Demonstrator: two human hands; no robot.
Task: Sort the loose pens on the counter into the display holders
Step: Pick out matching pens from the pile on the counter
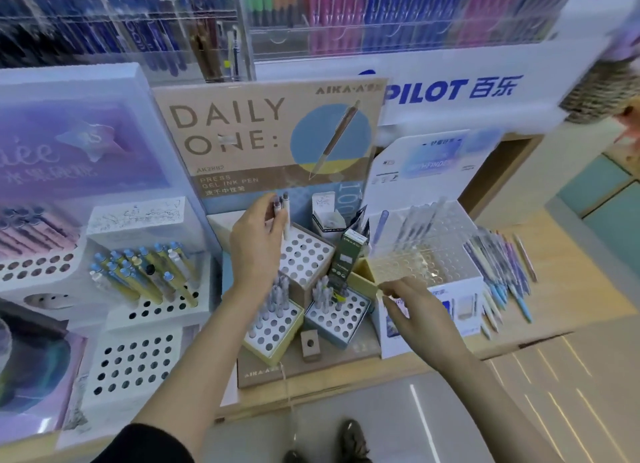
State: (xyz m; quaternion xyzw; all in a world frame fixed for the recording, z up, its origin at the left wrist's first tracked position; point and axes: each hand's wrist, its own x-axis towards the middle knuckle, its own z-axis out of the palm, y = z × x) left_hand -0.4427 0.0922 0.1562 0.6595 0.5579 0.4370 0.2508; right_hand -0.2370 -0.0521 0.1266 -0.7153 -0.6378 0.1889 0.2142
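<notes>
My left hand (256, 244) grips a few white pens (284, 213) upright above the white perforated holder (304, 254) in the middle of the "DAILY ONE" stand. My right hand (415, 306) is lower right, its fingertips touching the yellow corner of the clear display case (426, 251); I cannot tell whether it pinches anything. Loose pastel pens (502, 272) lie in a row on the counter at the far right. Two lower holders, yellow (270, 327) and blue (339, 317), each carry several grey pens.
A white holder with blue-and-yellow pens (145, 272) stands at the left, with another perforated block (135, 362) below it. A dark green box (346, 258) leans between the holders. Behind rise the poster (263, 137) and racks of pens. The counter edge (346, 390) runs in front.
</notes>
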